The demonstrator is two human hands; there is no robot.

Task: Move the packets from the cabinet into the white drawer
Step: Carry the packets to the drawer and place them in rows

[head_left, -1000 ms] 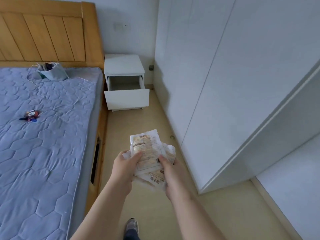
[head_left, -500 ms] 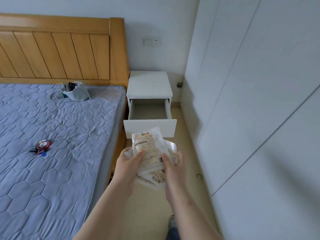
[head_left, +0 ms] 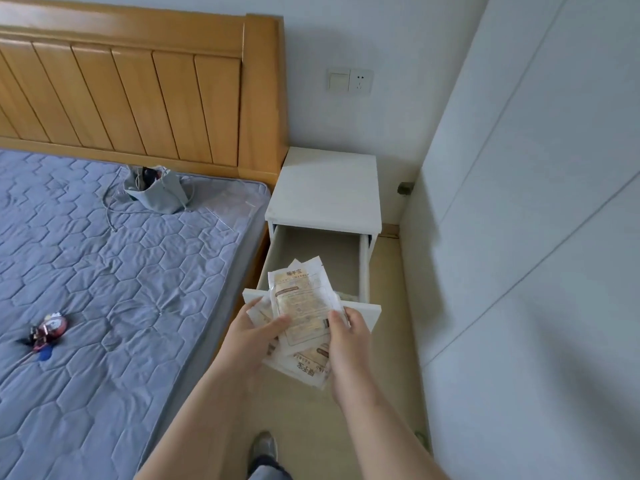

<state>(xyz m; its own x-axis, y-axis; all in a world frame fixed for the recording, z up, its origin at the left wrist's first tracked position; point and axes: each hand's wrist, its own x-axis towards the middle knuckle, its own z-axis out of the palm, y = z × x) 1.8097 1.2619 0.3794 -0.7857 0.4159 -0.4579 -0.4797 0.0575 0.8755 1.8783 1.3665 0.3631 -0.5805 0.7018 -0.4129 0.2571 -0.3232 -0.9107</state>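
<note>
"What are the packets (head_left: 301, 306) made of?"

"Thin plastic film, by the look of it. It is crinkled and slightly glossy, with translucent edges and tan print on the faces."

"And the white drawer (head_left: 363, 268) at twelve o'clock from them?"

"Smooth, matt painted board, with a duller beige bottom inside. The nightstand top (head_left: 327, 188) has the same matt white finish."

"And the bed?"

"The headboard (head_left: 138, 98) at ten o'clock is lacquered wood, honey-coloured with a soft sheen. The mattress (head_left: 121, 289) is blue-grey quilted cloth, matt and wrinkled. The pouch (head_left: 159, 190) on it is grey cloth."

"At three o'clock?"

"The cabinet doors (head_left: 536, 237) are smooth, matt white panels. The floor (head_left: 391, 341) is pale, smooth and faintly shiny."
</note>
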